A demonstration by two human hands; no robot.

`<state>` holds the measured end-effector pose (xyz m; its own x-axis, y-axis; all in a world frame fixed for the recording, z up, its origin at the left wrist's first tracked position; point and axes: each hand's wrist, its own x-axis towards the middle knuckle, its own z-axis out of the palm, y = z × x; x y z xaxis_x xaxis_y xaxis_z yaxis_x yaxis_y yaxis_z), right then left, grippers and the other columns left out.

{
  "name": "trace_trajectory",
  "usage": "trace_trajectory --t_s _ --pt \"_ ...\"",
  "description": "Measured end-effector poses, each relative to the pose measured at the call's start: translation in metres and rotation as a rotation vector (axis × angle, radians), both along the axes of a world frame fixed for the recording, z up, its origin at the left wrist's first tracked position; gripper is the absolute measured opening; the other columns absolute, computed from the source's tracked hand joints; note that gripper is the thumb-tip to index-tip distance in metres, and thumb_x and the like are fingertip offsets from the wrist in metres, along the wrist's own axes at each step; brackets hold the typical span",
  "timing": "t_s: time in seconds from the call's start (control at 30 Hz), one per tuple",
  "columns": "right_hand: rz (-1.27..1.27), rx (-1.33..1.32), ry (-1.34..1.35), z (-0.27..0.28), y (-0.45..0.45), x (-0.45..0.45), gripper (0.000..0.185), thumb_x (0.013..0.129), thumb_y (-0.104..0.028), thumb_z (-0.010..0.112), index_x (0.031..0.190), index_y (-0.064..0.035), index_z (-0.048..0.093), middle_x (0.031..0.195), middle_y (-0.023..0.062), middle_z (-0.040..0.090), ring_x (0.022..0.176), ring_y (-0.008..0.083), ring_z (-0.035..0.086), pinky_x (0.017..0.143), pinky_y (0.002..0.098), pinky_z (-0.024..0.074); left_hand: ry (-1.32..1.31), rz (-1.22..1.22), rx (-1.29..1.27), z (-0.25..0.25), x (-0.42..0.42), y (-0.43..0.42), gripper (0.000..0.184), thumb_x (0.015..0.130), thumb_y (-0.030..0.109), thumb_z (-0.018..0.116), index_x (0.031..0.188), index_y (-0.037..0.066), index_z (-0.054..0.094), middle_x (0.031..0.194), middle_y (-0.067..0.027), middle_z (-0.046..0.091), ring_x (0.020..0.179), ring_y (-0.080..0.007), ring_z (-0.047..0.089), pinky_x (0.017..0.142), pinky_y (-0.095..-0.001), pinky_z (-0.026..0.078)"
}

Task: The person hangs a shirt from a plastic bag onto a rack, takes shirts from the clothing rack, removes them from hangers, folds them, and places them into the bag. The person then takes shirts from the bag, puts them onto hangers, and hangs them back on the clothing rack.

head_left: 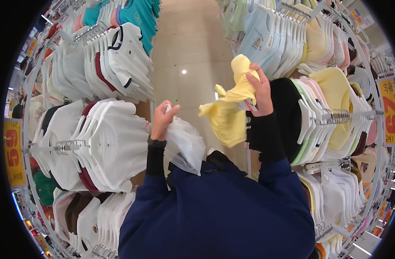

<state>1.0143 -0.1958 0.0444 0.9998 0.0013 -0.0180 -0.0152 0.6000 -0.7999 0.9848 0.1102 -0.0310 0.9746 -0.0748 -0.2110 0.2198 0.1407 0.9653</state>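
Note:
A bunched yellow garment (227,121), probably a shirt, hangs from my right hand (262,90), whose fingers are closed round it. A small white and red tag (247,105) shows on the cloth just below that hand. My left hand (162,121) pinches the top of a clear plastic bag (184,140), which droops in front of my body. The bag and the yellow garment are apart, with a gap between them over the aisle. Whether anything lies inside the bag, I cannot tell.
Racks of white shirts (115,134) line the left side. On the right, more racks carry light blue shirts (260,39), a black garment (281,108) and yellow ones. A tiled aisle (189,47) runs ahead between them. Price signs (389,110) stand at the outer edges.

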Motion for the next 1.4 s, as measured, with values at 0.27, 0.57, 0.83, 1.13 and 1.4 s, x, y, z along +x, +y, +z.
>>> trace_trajectory --t_s 0.27,0.57,0.83,1.13,1.4 --pt "-0.016 0.017 -0.110 0.056 0.000 0.072 0.027 0.096 -0.006 0.058 0.120 -0.0109 0.048 0.115 0.0110 0.059 0.092 0.0195 0.065 0.072 0.0332 0.0570 0.043 -0.259 -0.024 -0.041 0.122 -0.002 0.011 0.099 0.018 0.057 0.107 0.011 0.052 0.065 0.0096 0.036 0.053 -0.0007 0.030 0.048 -0.0217 0.022" --pt "0.056 0.166 -0.539 0.072 -0.001 0.133 0.036 0.102 -0.019 0.041 0.136 -0.0074 0.039 0.139 0.0149 0.049 0.126 0.0231 0.052 0.105 0.0358 0.0429 -0.004 -0.266 0.020 -0.072 0.214 0.002 0.048 0.097 0.016 0.057 0.142 0.011 0.041 0.085 0.0042 0.056 0.059 -0.0014 0.037 0.050 -0.0195 0.030" --pt "-0.503 -0.106 -0.505 0.108 0.034 0.187 0.030 0.097 -0.021 0.054 0.119 -0.0028 0.049 0.129 0.0103 0.055 0.120 0.0187 0.054 0.101 0.0371 0.0445 0.303 -0.342 -0.239 -0.183 0.297 -0.021 0.059 0.098 0.037 0.061 0.145 0.009 0.040 0.121 -0.0060 0.068 0.050 -0.0009 0.037 0.046 -0.0170 0.029" --pt "-0.373 -0.328 -0.270 0.054 -0.055 0.246 0.031 0.093 -0.004 0.059 0.122 -0.0101 0.049 0.120 0.0056 0.055 0.117 0.0199 0.054 0.100 0.0343 0.0449 0.246 -0.298 -0.346 -0.133 0.368 -0.080 0.036 0.099 0.028 0.056 0.128 0.006 0.058 0.109 -0.0033 0.069 0.094 -0.0118 0.067 0.074 -0.0273 0.053" --pt "-0.205 -1.392 -0.131 -0.105 -0.066 0.288 0.026 0.086 -0.011 0.069 0.108 -0.0028 0.059 0.103 0.0138 0.060 0.097 0.0278 0.060 0.090 0.0341 0.0475 -0.048 -0.231 -0.154 -0.010 0.417 -0.132 0.035 0.088 0.010 0.069 0.119 -0.004 0.059 0.110 -0.0095 0.069 0.097 -0.0171 0.067 0.084 -0.0312 0.053"
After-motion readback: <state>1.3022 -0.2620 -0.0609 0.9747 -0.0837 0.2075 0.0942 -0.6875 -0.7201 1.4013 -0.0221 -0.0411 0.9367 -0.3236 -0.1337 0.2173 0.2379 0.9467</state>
